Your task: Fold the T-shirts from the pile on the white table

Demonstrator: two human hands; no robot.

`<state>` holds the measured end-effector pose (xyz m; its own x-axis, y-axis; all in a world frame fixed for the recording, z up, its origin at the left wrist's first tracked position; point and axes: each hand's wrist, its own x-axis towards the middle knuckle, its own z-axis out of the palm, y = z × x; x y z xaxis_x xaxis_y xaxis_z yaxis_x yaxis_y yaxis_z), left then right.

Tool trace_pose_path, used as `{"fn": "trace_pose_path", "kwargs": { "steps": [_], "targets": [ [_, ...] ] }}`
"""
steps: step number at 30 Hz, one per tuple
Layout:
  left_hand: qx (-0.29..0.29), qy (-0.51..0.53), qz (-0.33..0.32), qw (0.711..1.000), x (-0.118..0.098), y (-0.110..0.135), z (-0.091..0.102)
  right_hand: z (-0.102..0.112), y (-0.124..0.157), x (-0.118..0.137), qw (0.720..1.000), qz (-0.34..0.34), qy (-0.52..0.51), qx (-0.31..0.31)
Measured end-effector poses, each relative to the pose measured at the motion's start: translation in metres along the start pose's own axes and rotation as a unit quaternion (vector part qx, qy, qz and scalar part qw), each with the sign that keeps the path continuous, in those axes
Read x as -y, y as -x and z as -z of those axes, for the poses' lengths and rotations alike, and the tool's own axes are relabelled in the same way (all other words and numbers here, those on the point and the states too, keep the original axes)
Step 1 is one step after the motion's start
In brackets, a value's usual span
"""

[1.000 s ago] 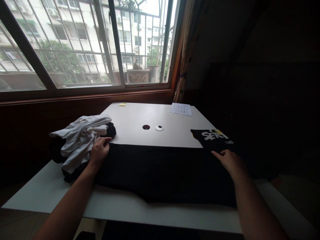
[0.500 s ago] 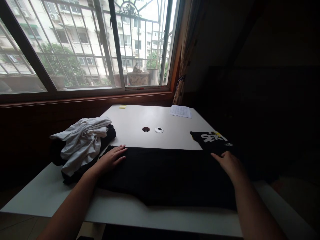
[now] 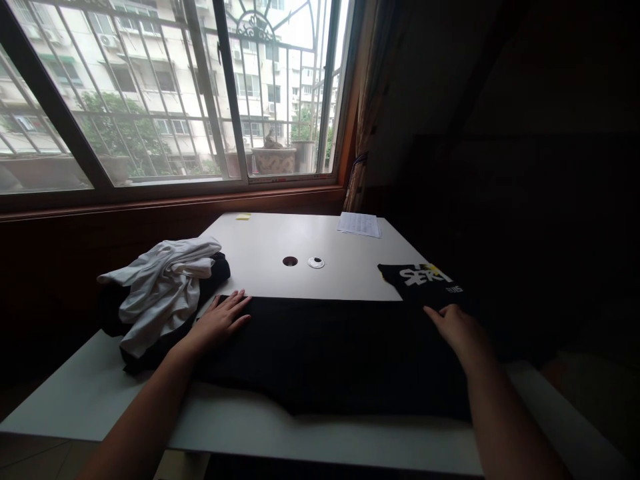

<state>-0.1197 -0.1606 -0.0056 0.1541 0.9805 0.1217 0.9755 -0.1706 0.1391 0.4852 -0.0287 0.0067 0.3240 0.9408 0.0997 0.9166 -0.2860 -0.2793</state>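
Observation:
A black garment (image 3: pixel 340 347) lies spread flat across the near part of the white table (image 3: pixel 280 247). My left hand (image 3: pixel 220 321) rests flat on its left end, fingers stretched out and apart. My right hand (image 3: pixel 457 328) lies on its right end, fingers extended. Just beyond my right hand sits a folded black shirt with white lettering (image 3: pixel 423 279). A heap of white cloth (image 3: pixel 160 287) on dark clothing sits left of my left hand.
A sheet of paper (image 3: pixel 359 224) and a yellow note (image 3: pixel 243 216) lie at the table's far edge. A cable hole (image 3: pixel 290 261) and its white cap (image 3: pixel 316 263) are mid-table. A barred window and a curtain (image 3: pixel 370 100) stand behind; the right side is dark.
My left hand has left the edge by the cloth heap, moved right and flattened on the black garment. My right hand has barely shifted.

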Motion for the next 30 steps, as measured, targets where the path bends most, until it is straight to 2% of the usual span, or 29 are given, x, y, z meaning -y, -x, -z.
{"fn": "trace_pose_path", "kwargs": {
  "steps": [3, 5, 11, 20, 26, 30],
  "targets": [
    [0.005, -0.011, 0.009, 1.000, -0.0013, -0.0001, -0.0007, 0.0026, 0.0015, 0.0018, 0.998, -0.012, 0.042, 0.042],
    [0.003, -0.018, 0.017, 1.000, -0.0026, -0.0003, -0.0007, 0.0040, 0.0022, 0.0026, 0.997, -0.007, 0.053, 0.049],
    [0.004, -0.020, 0.041, 0.999, -0.0055, -0.0009, 0.0003, 0.0041, 0.0021, 0.0016, 0.997, 0.009, 0.060, 0.044],
    [0.010, -0.018, 0.047, 0.999, -0.0083, -0.0003, 0.0021, 0.0039, 0.0011, 0.0037, 0.996, 0.000, 0.051, 0.071],
    [-0.007, -0.013, 0.044, 0.999, -0.0078, 0.0003, 0.0012, 0.0009, -0.0019, 0.0036, 0.997, 0.012, 0.059, 0.043],
    [-0.010, -0.011, 0.044, 0.999, -0.0069, 0.0000, 0.0006, -0.0015, -0.0065, 0.0012, 0.997, 0.015, 0.061, 0.051]
  ]
}}
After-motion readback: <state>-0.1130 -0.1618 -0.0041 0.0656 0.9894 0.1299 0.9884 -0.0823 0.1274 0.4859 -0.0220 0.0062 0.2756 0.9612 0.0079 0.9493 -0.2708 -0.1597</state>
